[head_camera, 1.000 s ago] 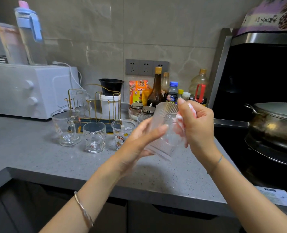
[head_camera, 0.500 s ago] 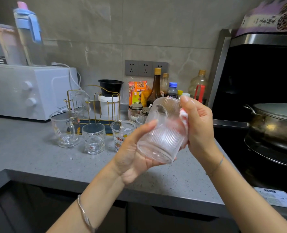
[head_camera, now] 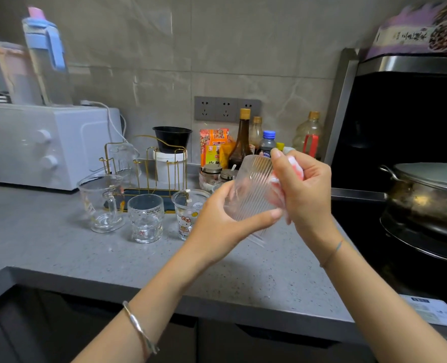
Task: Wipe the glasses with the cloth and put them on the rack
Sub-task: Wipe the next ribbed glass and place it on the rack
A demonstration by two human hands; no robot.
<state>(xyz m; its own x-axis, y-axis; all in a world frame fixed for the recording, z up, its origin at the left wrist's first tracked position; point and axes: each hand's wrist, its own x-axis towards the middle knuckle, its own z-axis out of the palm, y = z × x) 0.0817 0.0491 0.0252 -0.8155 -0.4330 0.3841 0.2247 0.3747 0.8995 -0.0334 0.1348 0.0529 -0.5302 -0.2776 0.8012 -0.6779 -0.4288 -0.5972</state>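
My left hand (head_camera: 217, 226) grips a ribbed clear glass (head_camera: 254, 189) held tilted above the grey counter. My right hand (head_camera: 305, 189) holds a pink and white cloth (head_camera: 293, 170) pressed against the glass's right side. Three more glasses stand on the counter to the left: a handled mug (head_camera: 102, 203), a short textured glass (head_camera: 146, 218) and a cartoon-printed glass (head_camera: 188, 213). Behind them stands a gold wire rack (head_camera: 154, 163) with one glass (head_camera: 122, 159) hanging upside down on its left side.
A white oven (head_camera: 41, 145) sits at the back left with bottles on top. Sauce bottles (head_camera: 243, 140), jars and snack packets crowd the wall behind my hands. At the right is a stove with a lidded metal pot (head_camera: 432, 189). The counter edge (head_camera: 164, 292) runs in front.
The ribbed glass has turned in my left hand, its base now swung lower and toward me. My right hand with the cloth has slid along the glass's side.
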